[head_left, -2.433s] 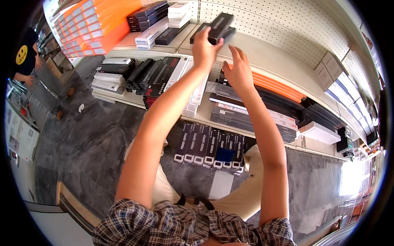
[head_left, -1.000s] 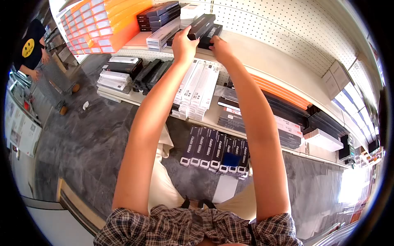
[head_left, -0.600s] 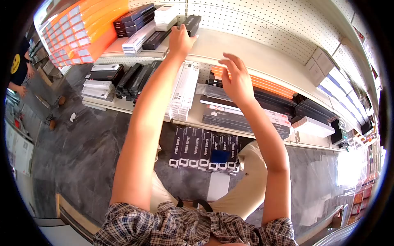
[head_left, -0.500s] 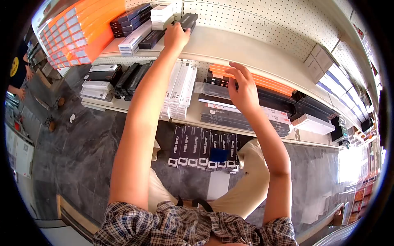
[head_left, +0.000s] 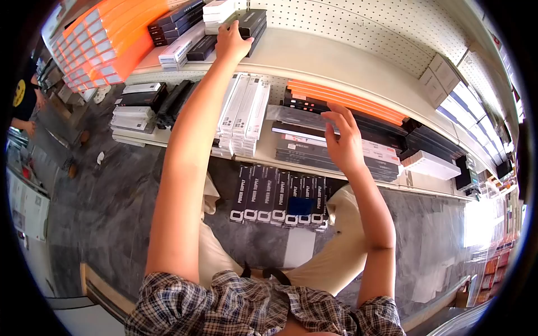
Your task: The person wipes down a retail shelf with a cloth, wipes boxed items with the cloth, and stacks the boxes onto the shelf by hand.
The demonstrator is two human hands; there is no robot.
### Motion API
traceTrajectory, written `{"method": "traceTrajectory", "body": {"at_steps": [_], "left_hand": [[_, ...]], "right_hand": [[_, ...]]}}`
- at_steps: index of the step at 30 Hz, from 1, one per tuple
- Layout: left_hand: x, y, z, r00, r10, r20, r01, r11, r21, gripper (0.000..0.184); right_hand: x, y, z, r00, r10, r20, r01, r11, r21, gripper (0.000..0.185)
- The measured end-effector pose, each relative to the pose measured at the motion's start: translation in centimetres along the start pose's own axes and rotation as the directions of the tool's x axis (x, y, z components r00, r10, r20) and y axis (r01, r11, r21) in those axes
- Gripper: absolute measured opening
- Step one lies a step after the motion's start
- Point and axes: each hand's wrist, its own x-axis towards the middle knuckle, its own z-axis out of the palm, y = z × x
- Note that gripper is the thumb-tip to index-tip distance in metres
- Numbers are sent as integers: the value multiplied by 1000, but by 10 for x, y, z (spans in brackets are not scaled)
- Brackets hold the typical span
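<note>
On the upper shelf [head_left: 336, 59], my left hand [head_left: 231, 43] has its fingers on a black box [head_left: 252, 21] that lies on other black boxes. White boxes [head_left: 218, 12] and a flat black box [head_left: 202, 48] are just left of it. My right hand [head_left: 344, 137] hangs in front of the lower shelf with its fingers apart and holds nothing. Behind it are orange boxes [head_left: 347, 101] and long dark boxes. Several black POWER SUPPLY boxes [head_left: 266, 193] stand on the floor between my legs, with a dark blue item [head_left: 301, 206] on them.
Large orange-wrapped boxes [head_left: 101, 42] fill the shelf's left end. White boxes [head_left: 244, 115] stand on the lower shelf. More boxes [head_left: 443, 78] are at the right. A person in a dark shirt [head_left: 23, 89] stands at the far left.
My left hand has brought the black box to the stack beside the white boxes. My right hand has come away from the upper shelf and moved lower and to the right.
</note>
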Motion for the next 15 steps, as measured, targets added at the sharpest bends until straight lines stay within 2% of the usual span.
{"method": "traceTrajectory", "body": {"at_steps": [2, 6, 11, 12, 13, 14, 15], "left_hand": [[1, -5, 6, 997, 45, -63, -47, 999, -26, 61], [4, 3, 1, 1000, -5, -21, 3, 996, -88, 61], [-13, 10, 8, 991, 38, -126, -46, 997, -62, 59], [-24, 20, -2, 949, 149, -278, -155, 988, 3, 59], [-39, 27, -13, 874, 264, -407, -250, 964, 87, 58], [-56, 32, -22, 843, 324, -431, -370, 928, -27, 43], [-72, 30, -22, 767, 401, -502, -487, 872, -47, 34]], "right_hand": [[-2, 4, 1, 998, -56, -21, 55, 997, -62, 22], [-2, 1, -5, 998, -64, -11, 63, 993, -99, 22], [-18, 3, 2, 999, -21, 36, 23, 999, -41, 22], [-21, 1, 3, 994, -108, 19, 110, 987, -116, 21], [-28, 2, 6, 995, -95, 33, 98, 989, -107, 21], [-35, 6, 12, 990, -102, 98, 110, 991, -73, 21], [-42, 9, 20, 980, -111, 163, 118, 992, -36, 20]]}}
